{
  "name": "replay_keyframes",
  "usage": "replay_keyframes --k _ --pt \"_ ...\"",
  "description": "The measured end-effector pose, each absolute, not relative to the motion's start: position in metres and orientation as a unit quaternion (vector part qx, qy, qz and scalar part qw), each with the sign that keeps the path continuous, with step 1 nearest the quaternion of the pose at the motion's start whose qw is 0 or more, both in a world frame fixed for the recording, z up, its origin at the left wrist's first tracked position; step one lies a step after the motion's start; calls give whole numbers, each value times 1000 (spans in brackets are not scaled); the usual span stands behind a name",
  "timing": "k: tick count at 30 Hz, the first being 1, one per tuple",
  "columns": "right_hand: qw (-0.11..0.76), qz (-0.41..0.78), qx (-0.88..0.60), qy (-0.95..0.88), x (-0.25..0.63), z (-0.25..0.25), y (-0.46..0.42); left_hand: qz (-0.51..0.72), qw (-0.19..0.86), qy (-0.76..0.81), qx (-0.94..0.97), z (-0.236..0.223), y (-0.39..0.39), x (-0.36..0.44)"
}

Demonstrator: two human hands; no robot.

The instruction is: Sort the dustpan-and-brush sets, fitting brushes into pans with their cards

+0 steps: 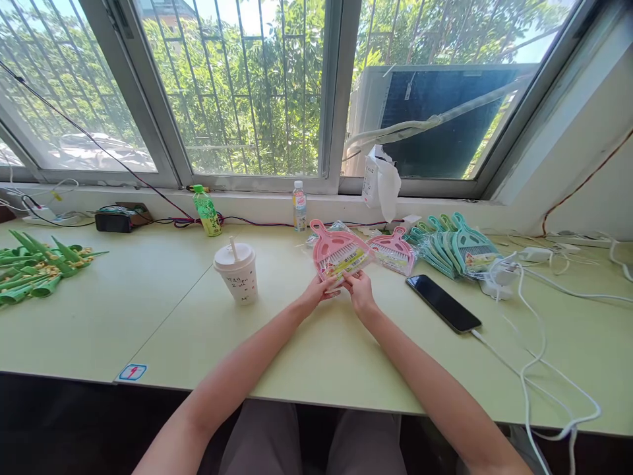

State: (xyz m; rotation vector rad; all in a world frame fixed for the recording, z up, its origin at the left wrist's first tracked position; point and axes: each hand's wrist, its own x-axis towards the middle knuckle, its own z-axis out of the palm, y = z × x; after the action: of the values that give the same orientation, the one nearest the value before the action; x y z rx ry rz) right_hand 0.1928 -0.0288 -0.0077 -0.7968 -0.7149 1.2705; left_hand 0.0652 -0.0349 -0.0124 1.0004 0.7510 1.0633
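Both my hands meet at the near edge of a pink mini dustpan-and-brush set [340,253] in a clear wrapper, lying on the pale green table [163,310]. My left hand [319,288] pinches its lower left edge. My right hand [359,287] pinches the lower right edge. A second pink set [394,250] lies just to the right. Beyond it is a fanned stack of teal sets [457,247].
A lidded paper cup with a straw [238,271] stands left of my hands. A black phone [443,303] on a white cable [537,376] lies to the right. Two bottles [299,206] stand by the window sill. Green plastic pieces [34,267] lie at far left.
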Motion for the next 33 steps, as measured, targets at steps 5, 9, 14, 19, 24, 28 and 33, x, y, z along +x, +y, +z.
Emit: replay_keyframes --k 5,9,14,19,24,28,33 --pt "686 558 -351 -309 195 -5 -27 472 695 304 451 -12 -34 70" --pt "665 582 -344 -317 190 -8 -29 526 620 359 458 -9 -25 57" --pt "628 603 -383 -309 191 -10 -28 528 587 378 484 -11 -27 55" --pt "636 601 -370 -312 193 -7 -27 539 554 397 495 -9 -29 59" --pt "656 584 -370 -302 189 -12 -27 534 551 402 499 -8 -28 58" --pt "649 581 -384 -307 190 -15 -25 543 538 408 499 -12 -28 61" --pt "600 624 -359 -348 192 -13 -24 587 512 430 457 -16 -25 62"
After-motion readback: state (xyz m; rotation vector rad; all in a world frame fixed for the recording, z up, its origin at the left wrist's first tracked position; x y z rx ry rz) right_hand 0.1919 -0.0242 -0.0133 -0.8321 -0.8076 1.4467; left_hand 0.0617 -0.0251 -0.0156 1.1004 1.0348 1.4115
